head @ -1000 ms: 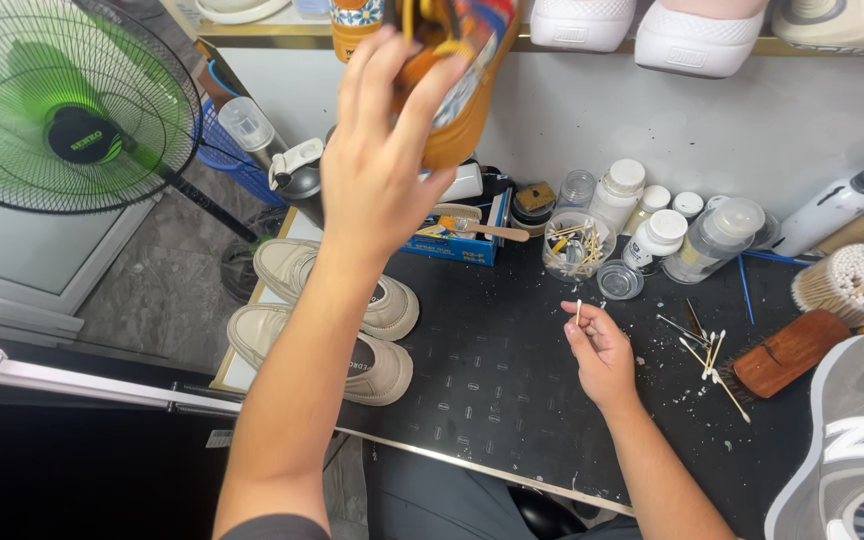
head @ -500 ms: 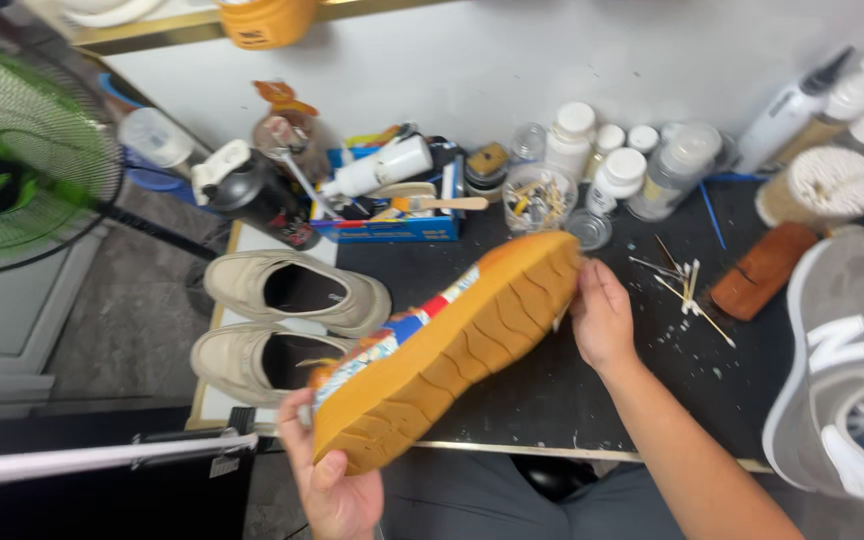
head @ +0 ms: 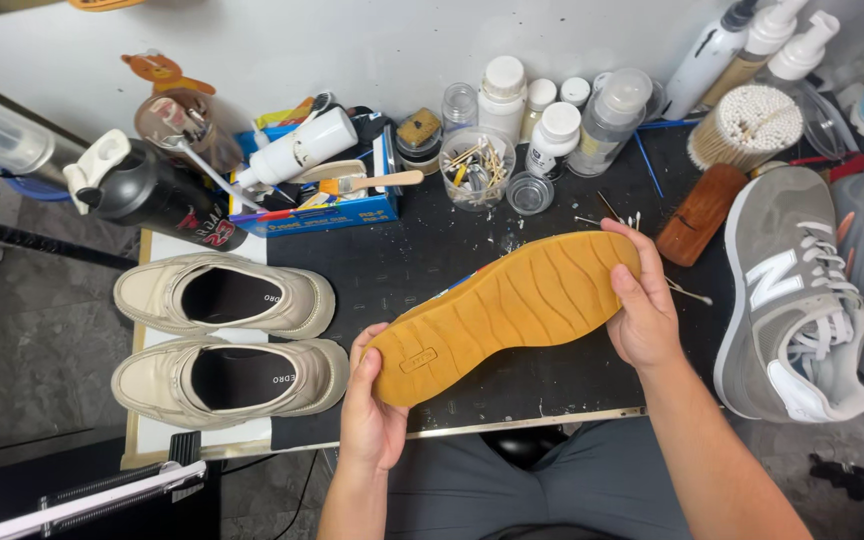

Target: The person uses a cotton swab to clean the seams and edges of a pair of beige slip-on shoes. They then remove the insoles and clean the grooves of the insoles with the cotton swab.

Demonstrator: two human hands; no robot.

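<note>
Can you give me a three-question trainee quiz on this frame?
1. True or false: the shoe is held sole-up.
2. Which hand grips the end nearer the grey sneaker? A) left hand B) right hand
3. How many beige shoes lie to the left of the black mat?

Key: 1 true; 2 B; 3 two.

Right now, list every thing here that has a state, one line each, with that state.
Shoe: sole up, held at both ends.
Left hand: gripping the heel end.
Right hand: gripping the toe end.
Beige shoes: upright, side by side, empty.
Grey sneaker: upright, laced.
White bottle: lying on its side.
Swab jar: open.
White-capped bottles: upright, capped.
</note>
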